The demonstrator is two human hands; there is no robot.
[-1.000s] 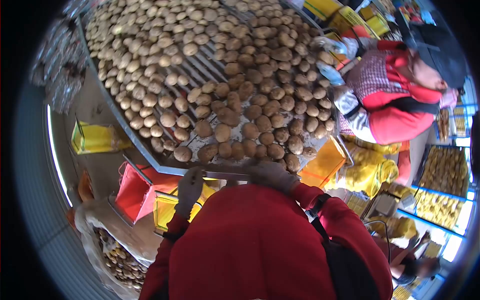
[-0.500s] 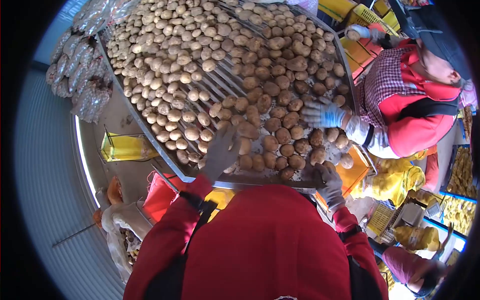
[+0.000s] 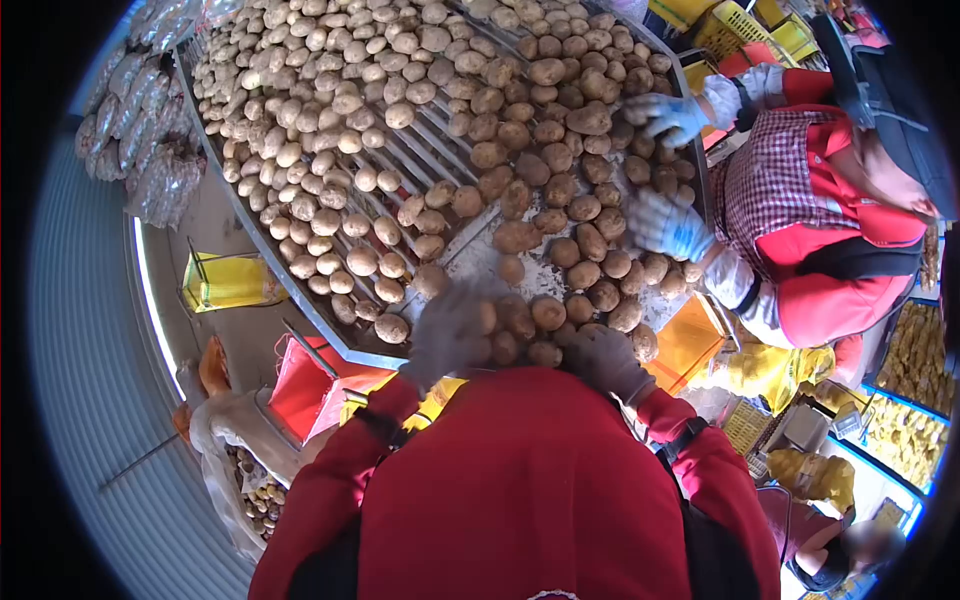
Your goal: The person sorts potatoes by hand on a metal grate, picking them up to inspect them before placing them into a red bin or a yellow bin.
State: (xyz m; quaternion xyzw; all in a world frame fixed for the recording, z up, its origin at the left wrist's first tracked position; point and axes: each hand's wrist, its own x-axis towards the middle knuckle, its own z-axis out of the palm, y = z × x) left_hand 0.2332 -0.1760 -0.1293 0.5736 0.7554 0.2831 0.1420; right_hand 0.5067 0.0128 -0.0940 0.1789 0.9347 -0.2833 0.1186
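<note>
I judged potatoes (image 3: 548,313) firm, bruisable, best cupped round middles. Left hand (image 3: 448,335) blurred, right hand (image 3: 606,362) beside them; couldn't tell either's grip.

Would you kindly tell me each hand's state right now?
Left hand: blurred beside potatoes; grip cannot be told.
Right hand: beside potatoes; grip unclear.

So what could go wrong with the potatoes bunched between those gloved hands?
Perhaps a couple of things. The potatoes between the left hand and right hand sit close to the near edge of the table, so one might roll off toward the person. And a co-worker's hand rests among potatoes on the same table, so the two people's hands could bump if they reached for the same one.
</note>
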